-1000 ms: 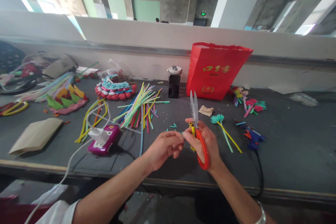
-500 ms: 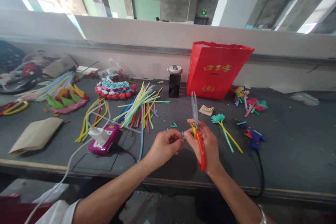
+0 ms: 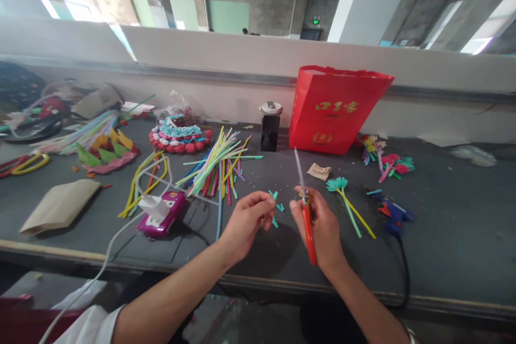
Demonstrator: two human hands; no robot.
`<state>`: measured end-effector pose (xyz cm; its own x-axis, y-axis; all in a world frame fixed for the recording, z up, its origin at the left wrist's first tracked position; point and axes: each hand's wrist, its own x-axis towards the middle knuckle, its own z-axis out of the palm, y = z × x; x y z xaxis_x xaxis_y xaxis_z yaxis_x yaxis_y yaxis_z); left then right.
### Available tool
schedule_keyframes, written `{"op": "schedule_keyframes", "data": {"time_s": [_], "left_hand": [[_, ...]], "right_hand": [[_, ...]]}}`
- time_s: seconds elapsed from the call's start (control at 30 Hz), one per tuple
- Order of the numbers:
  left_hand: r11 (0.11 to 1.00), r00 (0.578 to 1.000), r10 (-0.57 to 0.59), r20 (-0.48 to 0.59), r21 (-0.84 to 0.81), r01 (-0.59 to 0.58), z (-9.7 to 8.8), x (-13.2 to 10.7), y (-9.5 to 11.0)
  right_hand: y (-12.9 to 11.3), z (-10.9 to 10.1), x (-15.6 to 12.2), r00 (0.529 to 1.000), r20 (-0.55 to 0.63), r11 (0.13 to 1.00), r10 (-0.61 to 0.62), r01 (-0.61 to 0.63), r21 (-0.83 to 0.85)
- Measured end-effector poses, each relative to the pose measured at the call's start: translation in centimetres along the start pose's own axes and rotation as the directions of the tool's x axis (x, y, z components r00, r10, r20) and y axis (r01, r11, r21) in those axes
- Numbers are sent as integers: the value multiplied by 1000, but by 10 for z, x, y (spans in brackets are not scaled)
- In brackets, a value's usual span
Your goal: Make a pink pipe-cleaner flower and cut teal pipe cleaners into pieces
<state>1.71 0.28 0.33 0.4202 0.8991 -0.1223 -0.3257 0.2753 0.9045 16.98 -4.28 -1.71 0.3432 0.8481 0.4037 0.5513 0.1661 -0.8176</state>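
Observation:
My right hand [image 3: 320,228] is closed round red-handled scissors [image 3: 307,220], whose blades point up and away, seen edge-on. My left hand [image 3: 246,220] pinches a small teal piece [image 3: 274,220] just left of the scissors, above the dark table [image 3: 443,236]. A few teal scraps [image 3: 275,195] lie on the table beyond my fingers. A teal paper flower on a yellow and green stem [image 3: 342,193] lies to the right of my right hand.
A fan of coloured strips [image 3: 217,164] lies left of centre, with a purple box and white charger [image 3: 161,209] and its cable nearer me. A red bag [image 3: 334,107] and a dark bottle [image 3: 269,126] stand at the back. A blue glue gun [image 3: 393,212] lies right.
The scissors have turned from side-on to edge-on in my right hand. My hands have moved slightly apart, and the teal piece now shows below my left fingers.

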Motion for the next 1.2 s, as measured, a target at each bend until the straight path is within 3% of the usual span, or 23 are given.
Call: {"op": "schedule_keyframes", "data": {"time_s": [0.17,0.33,0.6,1.2], "left_hand": [[960,1000,6,26,-281,1,-3,2,3],[923,999,11,51,-385,10,-3,2,0],[921,997,1,77,-387,29,-1,2,-3],[945,999,41,-4,-325,-40,-2,3,-3]], "right_hand": [[11,15,-19,981,114,968,-157,176,-177],[15,22,-25,972,158,931,-177,217,-292],[16,21,-24,971,153,934,-183,221,-281],[15,21,-24,975,147,929,-168,206,-306]]}}
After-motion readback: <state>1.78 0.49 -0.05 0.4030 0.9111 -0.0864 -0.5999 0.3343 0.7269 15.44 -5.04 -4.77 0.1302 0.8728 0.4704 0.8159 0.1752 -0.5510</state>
